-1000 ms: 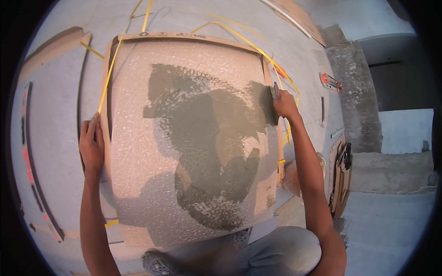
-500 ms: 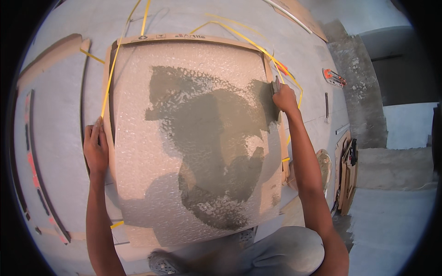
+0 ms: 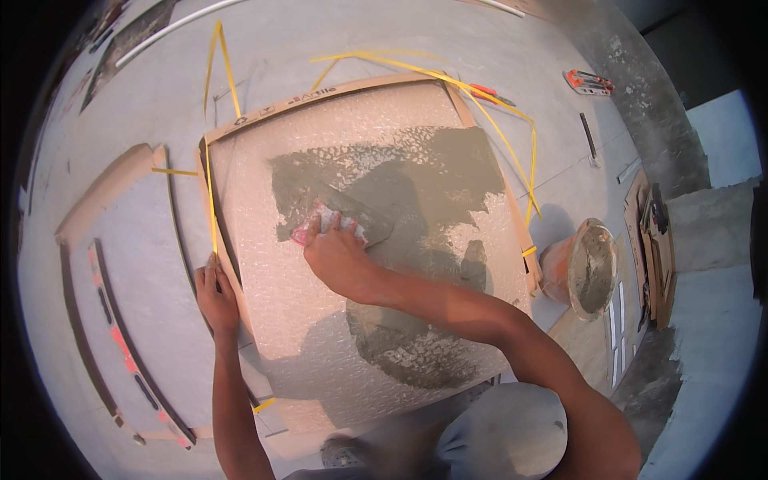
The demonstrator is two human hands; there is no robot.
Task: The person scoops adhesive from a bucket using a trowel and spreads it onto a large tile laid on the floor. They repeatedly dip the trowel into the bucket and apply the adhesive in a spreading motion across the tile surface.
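Note:
Grey-green mortar (image 3: 448, 160) is spread in an uneven patch over a large sheet of bubble wrap (image 3: 272, 280), which lies on a flat piece in an opened cardboard box (image 3: 360, 86). My right hand (image 3: 340, 256) is closed on a trowel (image 3: 360, 210), whose blade lies nearly flat on the left part of the mortar. Pink and white material shows at its grip, under my fingers. At the box's left edge, my left hand (image 3: 216, 298) pinches a yellow strap (image 3: 211, 200) against the cardboard. Its thumb is partly hidden.
An orange bucket (image 3: 560, 264) of mortar stands close by the box's right side. Left lies a long level (image 3: 120, 344) on a grey slab. Beyond the right corner are a red-handled tool (image 3: 492, 94), a tile cutter (image 3: 588, 82) and loose yellow straps (image 3: 512, 148).
My right hand has swept the trowel leftward from the right edge across the mortar. My left hand still holds the left edge. The view has shifted, bringing the bucket fully into sight.

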